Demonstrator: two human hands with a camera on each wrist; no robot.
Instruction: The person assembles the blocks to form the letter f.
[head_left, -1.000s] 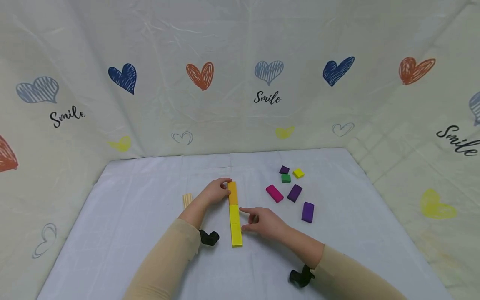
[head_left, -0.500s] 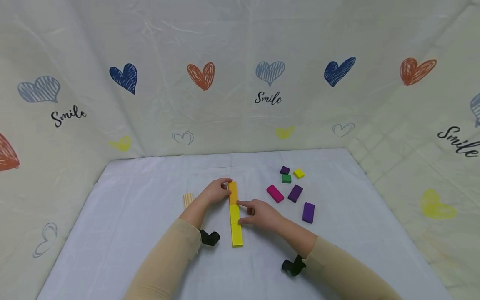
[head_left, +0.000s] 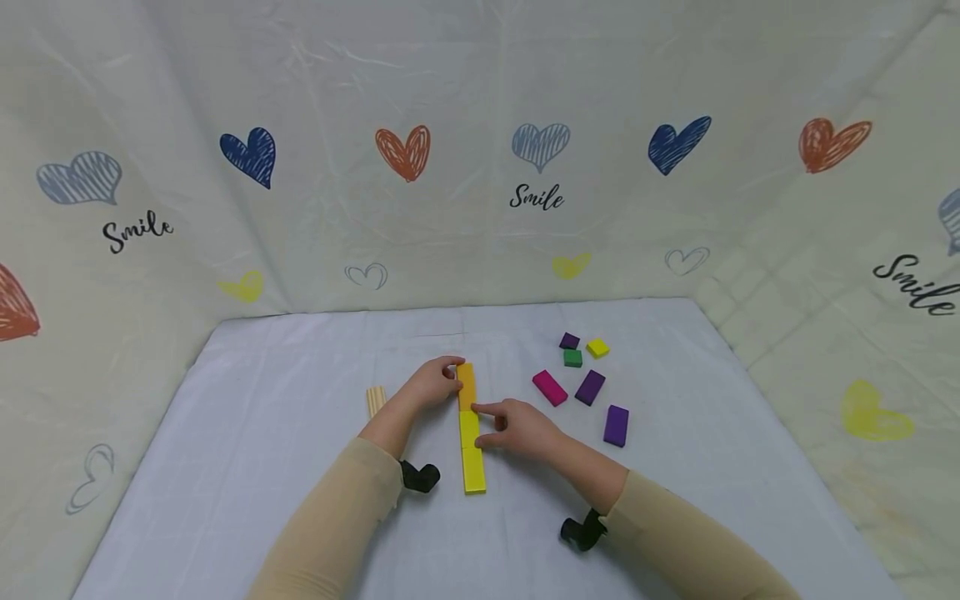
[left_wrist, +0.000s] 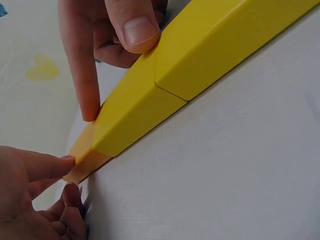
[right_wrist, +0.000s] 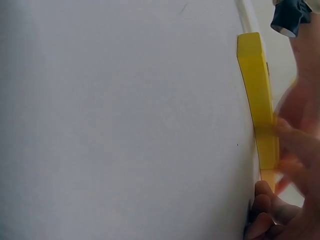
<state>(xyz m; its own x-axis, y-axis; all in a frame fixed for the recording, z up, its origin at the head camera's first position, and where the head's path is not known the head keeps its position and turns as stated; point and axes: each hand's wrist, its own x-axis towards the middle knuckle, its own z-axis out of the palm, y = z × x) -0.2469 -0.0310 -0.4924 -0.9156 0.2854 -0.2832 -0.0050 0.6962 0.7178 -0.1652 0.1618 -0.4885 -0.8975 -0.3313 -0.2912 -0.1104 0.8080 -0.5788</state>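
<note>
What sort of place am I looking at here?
Probably a draped tabletop play or filming space. A heart-printed sheet surrounds the back and sides, a white cloth covers the work surface, and a row of yellow and orange blocks lies on it.

Head view: flat, slightly dim light, source out of frame. Soft shadows under both sleeves (head_left: 330,521) on the surface (head_left: 225,442); faint glare along backdrop (head_left: 337,62) creases. Left wrist: dim, yellow blocks (left_wrist: 135,105) fairly crisp, background soft. Right wrist: right hand (head_left: 527,429) fingers smeared, left edge darkened.
</note>
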